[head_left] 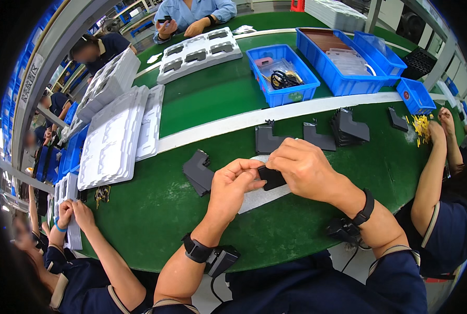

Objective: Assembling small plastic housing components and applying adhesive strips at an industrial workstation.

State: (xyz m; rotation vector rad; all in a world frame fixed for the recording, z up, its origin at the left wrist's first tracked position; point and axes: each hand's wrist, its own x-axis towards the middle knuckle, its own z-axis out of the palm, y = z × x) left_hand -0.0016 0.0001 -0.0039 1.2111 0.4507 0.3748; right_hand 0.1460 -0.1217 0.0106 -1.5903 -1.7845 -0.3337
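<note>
Over a white sheet (259, 200) on the green table, both my hands meet at a flat black L-shaped part (273, 179). My left hand (234, 184) pinches its left edge between thumb and fingers. From above, my right hand (302, 166) closes on its upper edge; whatever small thing its fingertips may hold is hidden. Beside my left hand lie stacked black L-shaped parts (198, 171). Beyond my hands sit more such parts (269, 138), one behind my right hand (318, 137), and a taller stack (350, 127) farther right.
A white raised strip (212, 127) crosses the green table. Beyond it stand blue bins (291, 97) and a white moulded tray (199, 55). White trays (110, 138) are piled at left. Co-workers' arms reach in at left (105, 251) and right (432, 188), near yellow pieces (420, 128).
</note>
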